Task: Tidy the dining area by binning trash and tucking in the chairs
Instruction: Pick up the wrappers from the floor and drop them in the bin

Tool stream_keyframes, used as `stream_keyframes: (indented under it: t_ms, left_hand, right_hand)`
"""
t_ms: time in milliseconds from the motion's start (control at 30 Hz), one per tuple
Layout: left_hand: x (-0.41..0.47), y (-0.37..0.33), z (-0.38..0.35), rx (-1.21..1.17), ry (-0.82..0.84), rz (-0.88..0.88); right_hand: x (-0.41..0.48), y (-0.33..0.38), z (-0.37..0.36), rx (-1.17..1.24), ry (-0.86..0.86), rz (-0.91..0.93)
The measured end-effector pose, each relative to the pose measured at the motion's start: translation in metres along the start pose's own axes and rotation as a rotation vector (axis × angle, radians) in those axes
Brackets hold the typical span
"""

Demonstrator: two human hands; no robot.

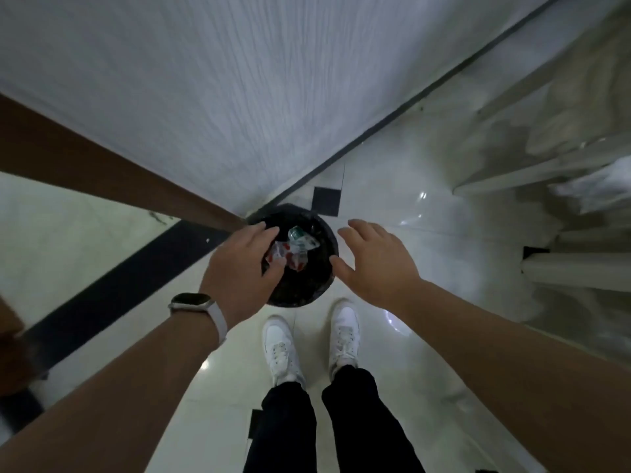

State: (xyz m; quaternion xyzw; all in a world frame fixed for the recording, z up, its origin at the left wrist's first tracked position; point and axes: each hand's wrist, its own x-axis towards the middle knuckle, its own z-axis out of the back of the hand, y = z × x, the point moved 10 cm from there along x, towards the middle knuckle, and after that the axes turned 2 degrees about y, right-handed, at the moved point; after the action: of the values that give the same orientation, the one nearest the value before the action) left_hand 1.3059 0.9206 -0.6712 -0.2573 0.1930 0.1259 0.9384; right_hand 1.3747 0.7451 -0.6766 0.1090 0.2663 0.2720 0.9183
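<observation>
A round black bin [319, 285] stands on the floor at the corner of the wall, just ahead of my feet. Crumpled clear, red and teal wrappers [296, 249] show over its opening. My left hand [239, 264], with a watch on the wrist, hovers over the bin's left rim. Its thumb and fingers are curved apart with the wrappers' left edge between them; whether it grips them is unclear. My right hand [375, 264] is spread flat and holds nothing, above the floor just right of the bin.
A white wall [211, 97] with a brown wooden trim [102, 172] rises behind the bin. Glossy pale tiles with black stripes [112, 285] cover the floor. White furniture legs [577, 271] stand at the right. My white shoes [283, 349] are just short of the bin.
</observation>
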Motion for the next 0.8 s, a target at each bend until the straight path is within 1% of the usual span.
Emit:
stream_keyframes:
  t_ms: [167,300,467,533,600,700,800]
  left_hand:
    - [-0.013,-0.064,0.095,0.152,-0.059,-0.123]
    - [-0.034,-0.117,0.168,0.223,-0.144,-0.205]
    - [-0.064,-0.173,0.235,0.294,-0.228,-0.31]
    - [-0.073,-0.194,0.259,0.309,-0.263,-0.356]
    - [-0.081,-0.213,0.282,0.316,-0.292,-0.401]
    - [-0.1,-0.234,0.314,0.333,-0.347,-0.477]
    - [-0.123,-0.246,0.344,0.33,-0.377,-0.575]
  right_hand:
    - [-0.029,0.026,0.104,-0.036,-0.094,0.02]
    - [-0.052,0.046,0.186,-0.064,-0.195,0.031]
    - [-0.091,0.069,0.274,-0.114,-0.3,0.032]
    - [-0.111,0.073,0.305,-0.127,-0.358,-0.001]
    - [-0.131,0.078,0.328,-0.146,-0.374,-0.034]
    - [-0.163,0.092,0.352,-0.197,-0.375,-0.077]
    - [-0.2,0.111,0.375,-0.195,-0.441,-0.154]
